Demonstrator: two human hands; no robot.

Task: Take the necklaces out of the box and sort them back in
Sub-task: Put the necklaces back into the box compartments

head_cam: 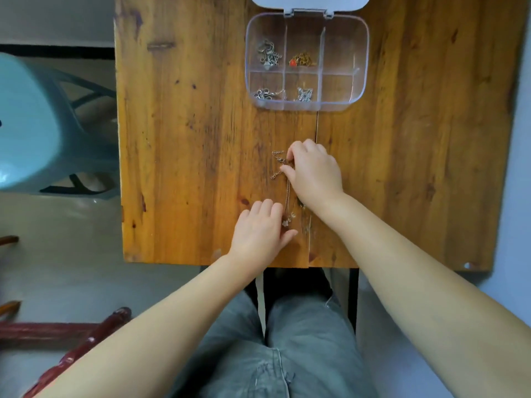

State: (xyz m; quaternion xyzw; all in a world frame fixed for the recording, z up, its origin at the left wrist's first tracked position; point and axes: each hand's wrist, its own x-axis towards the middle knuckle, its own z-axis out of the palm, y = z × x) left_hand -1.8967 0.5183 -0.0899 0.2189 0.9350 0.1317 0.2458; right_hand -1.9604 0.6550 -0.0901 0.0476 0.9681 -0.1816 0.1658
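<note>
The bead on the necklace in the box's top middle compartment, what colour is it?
Orange-red bead, on a gold-toned chain, seen in the head view.

A wooden table (186,139) with dark knots and a seam along its middle is seen from above. A pale teal plastic chair (31,124) is placed to its left on the grey floor (71,254). Red-brown wooden rails (71,349) are seen lower left. Grey trousers (301,349) are seen below the table edge.
</note>
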